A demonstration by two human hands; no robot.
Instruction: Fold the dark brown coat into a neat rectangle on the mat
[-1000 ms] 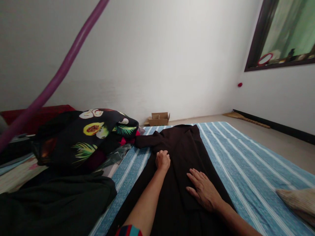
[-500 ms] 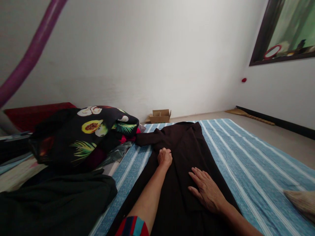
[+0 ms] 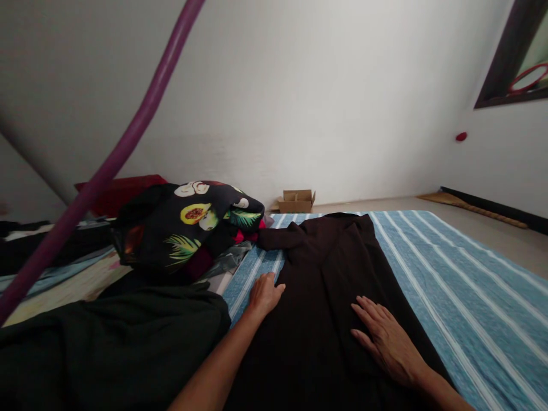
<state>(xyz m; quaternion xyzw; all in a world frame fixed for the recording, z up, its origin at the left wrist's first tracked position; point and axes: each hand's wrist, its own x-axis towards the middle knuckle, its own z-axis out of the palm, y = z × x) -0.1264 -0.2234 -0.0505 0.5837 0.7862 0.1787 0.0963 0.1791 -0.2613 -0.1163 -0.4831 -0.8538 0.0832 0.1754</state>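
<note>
Wall: I see a white wall point(image 3: 325, 103) filling the upper part of my head view.
Striped sheet: blue with white stripes point(image 3: 479, 297), it spreads under the garment and out to my right.
Dark brown garment: it lies lengthwise on the sheet point(image 3: 308, 319), straight ahead of me, with one sleeve-like part pointing left at the far end.
Dark green cloth: I have it heaped at near left point(image 3: 115, 348), just beside the garment.
Purple tube: it slants across my view on the left point(image 3: 143, 111), in front of the wall.
Fruit-print cloth: black, bunched in a pile beyond the green cloth point(image 3: 171, 222), near the garment's sleeve-like part.
Right hand: open and palm down on the garment point(image 3: 387, 339), fingers a little apart.
Left hand: at the garment's left edge point(image 3: 265, 294), fingers partly curled; I cannot tell whether it pinches any fabric.
Cardboard box: open-topped, by the wall past the sheet's far edge point(image 3: 299, 202).
Red-rimmed mirror: I catch it at upper right point(image 3: 528, 78), cut off by the picture's edge.
</note>
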